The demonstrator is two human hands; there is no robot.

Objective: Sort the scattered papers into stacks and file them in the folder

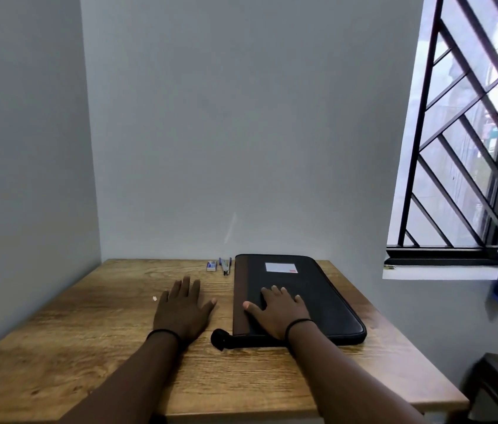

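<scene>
Left hand point(182, 310) lies flat on the tabletop point(88, 332), fingers point(185, 286) straight and spread, holding nothing. Right hand point(278, 310) rests palm-down on the closed black folder point(318, 289), fingers straight, gripping nothing. Beyond the left fingertips lie a small box point(211, 265) and a stapler point(225, 266), just left of the folder.

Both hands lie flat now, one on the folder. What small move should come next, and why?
Probably open the folder. It lies closed on the table, the right hand flat on its cover, the left hand flat on the wood beside it. No loose papers show, so whether they are inside cannot be told.
</scene>
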